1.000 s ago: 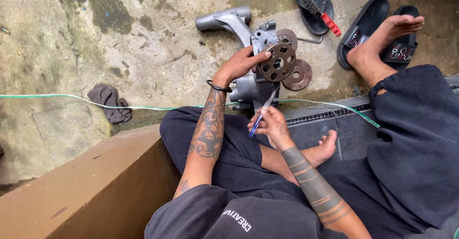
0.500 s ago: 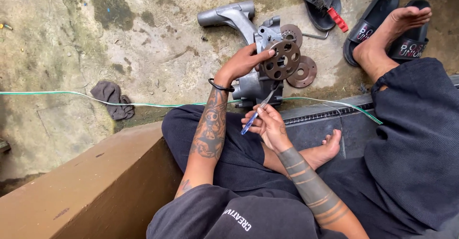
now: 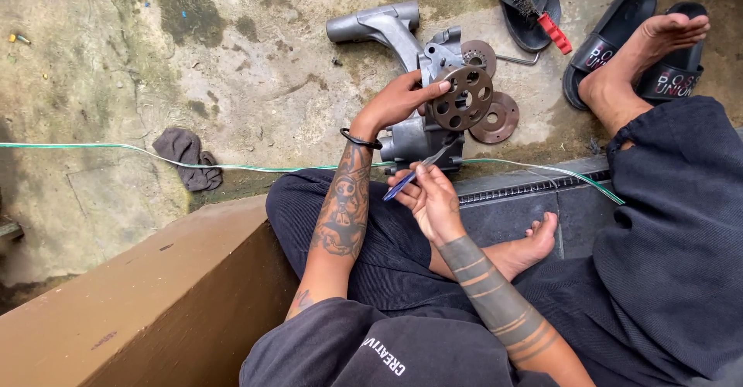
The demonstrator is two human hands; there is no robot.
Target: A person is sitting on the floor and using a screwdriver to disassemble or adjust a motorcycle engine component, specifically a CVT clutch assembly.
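My left hand (image 3: 398,102) grips a round rusty metal disc with several holes (image 3: 463,97), holding it upright in front of a grey cast metal housing (image 3: 418,131) that stands on the concrete floor. My right hand (image 3: 433,197) holds a pair of pliers with blue handles (image 3: 414,178), jaws pointing up toward the housing just below the disc. Two more rusty discs lie by the housing, one behind it (image 3: 480,53) and one to its right (image 3: 495,118).
A grey cast arm (image 3: 379,27) lies beyond the housing. A wire brush with a red handle (image 3: 534,4) rests on a black sandal. A dark rag (image 3: 187,155) and a green cord (image 3: 116,148) cross the floor. A brown ledge (image 3: 139,302) is at left.
My left hand has lifted the holed disc slightly up and to the right off the housing. The right hand with the pliers stays almost in place.
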